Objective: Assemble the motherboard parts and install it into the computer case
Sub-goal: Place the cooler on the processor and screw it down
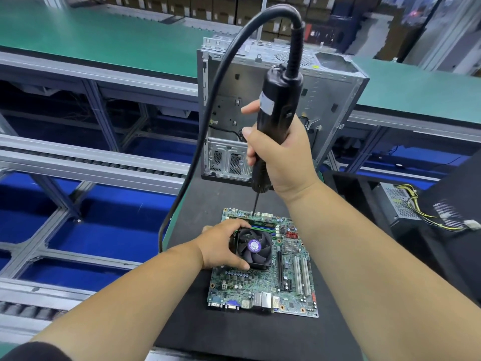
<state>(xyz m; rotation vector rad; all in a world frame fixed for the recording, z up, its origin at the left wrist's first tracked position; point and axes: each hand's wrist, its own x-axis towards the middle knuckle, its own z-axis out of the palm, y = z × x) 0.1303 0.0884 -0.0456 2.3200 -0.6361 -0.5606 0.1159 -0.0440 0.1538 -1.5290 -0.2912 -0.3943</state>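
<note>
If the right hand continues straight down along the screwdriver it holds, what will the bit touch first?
The right hand aims the electric screwdriver down at the motherboard, so the bit probably meets its far edge beside the cooler fan. Whether it already touches is unclear.

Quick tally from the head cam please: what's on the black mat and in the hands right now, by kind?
Motherboard: 1
Cooler fan, gripped by the left hand: 1
Electric screwdriver, held by the right hand: 1
Computer case, open, standing at the far end of the mat: 1
Total: 4
</note>
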